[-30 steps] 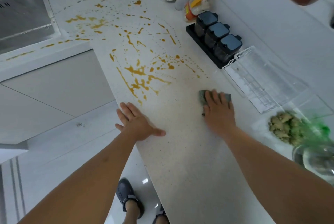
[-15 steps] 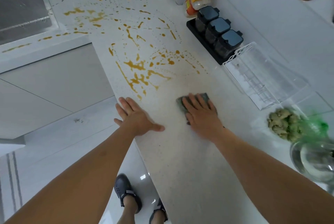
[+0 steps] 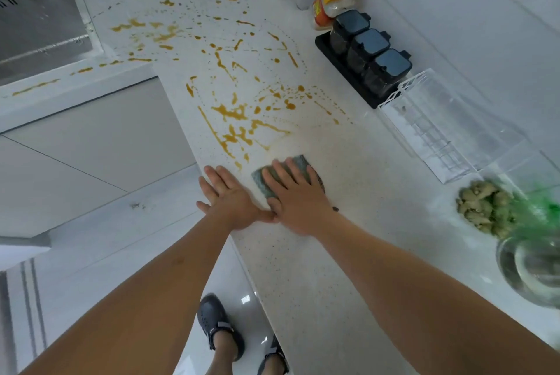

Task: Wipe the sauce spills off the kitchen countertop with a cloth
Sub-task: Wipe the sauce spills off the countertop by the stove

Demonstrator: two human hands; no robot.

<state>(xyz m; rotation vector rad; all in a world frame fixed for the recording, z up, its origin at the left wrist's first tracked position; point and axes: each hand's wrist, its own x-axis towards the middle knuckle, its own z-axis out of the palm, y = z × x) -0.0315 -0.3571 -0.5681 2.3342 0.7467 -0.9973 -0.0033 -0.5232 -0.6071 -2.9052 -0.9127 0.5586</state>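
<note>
My right hand (image 3: 298, 202) presses flat on the cloth (image 3: 266, 180), fingers straight. My left hand (image 3: 230, 197) lies flat and open just left of it, holding nothing. The sauce spills (image 3: 236, 120) are just beyond.

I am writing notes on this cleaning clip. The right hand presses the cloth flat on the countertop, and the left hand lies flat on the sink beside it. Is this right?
Not quite. In the head view the left hand lies flat on the countertop edge, not on the sink, which is far off at the upper left. The rest holds: the right hand presses the cloth flat.
</note>
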